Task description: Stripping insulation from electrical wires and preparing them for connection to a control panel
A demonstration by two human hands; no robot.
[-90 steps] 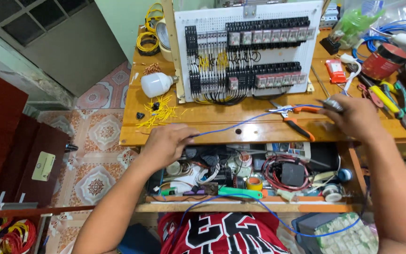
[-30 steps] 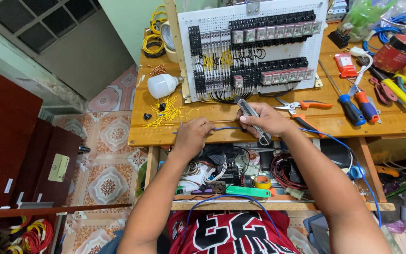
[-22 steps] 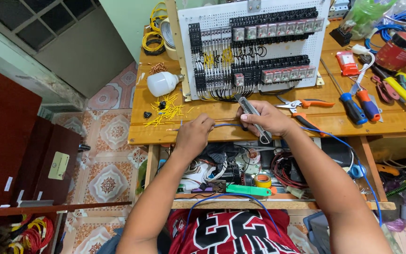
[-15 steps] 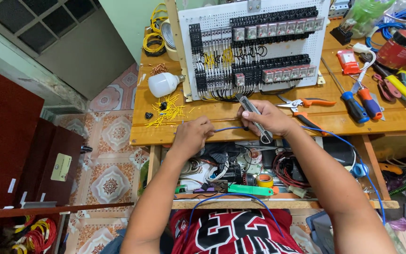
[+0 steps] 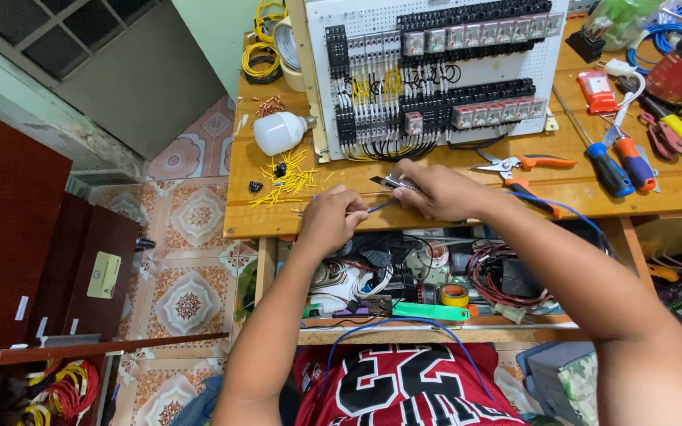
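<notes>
Blue insulated wire [image 5: 380,207] runs between the two hands at the near edge of the wooden tabletop [image 5: 436,197], thin and taut over the short stretch that shows. In the head view, the left hand [image 5: 329,221] has its grip closed, pinching the wire's left end. The right hand [image 5: 436,189] is closed around a small metal hand tool [image 5: 392,183] whose tip meets the wire. Farther back stands a white perforated panel [image 5: 436,71] crowded with black terminal blocks and relays. Yellow wire offcuts [image 5: 290,177] and a white bulb [image 5: 278,130] lie to the left; orange-handled pliers [image 5: 526,166] and blue-and-red screwdrivers [image 5: 621,162] lie to the right. Judging by the pinch, too hard a squeeze of the tool could nick the conductor, and a slack left pinch could let the wire slip.
</notes>
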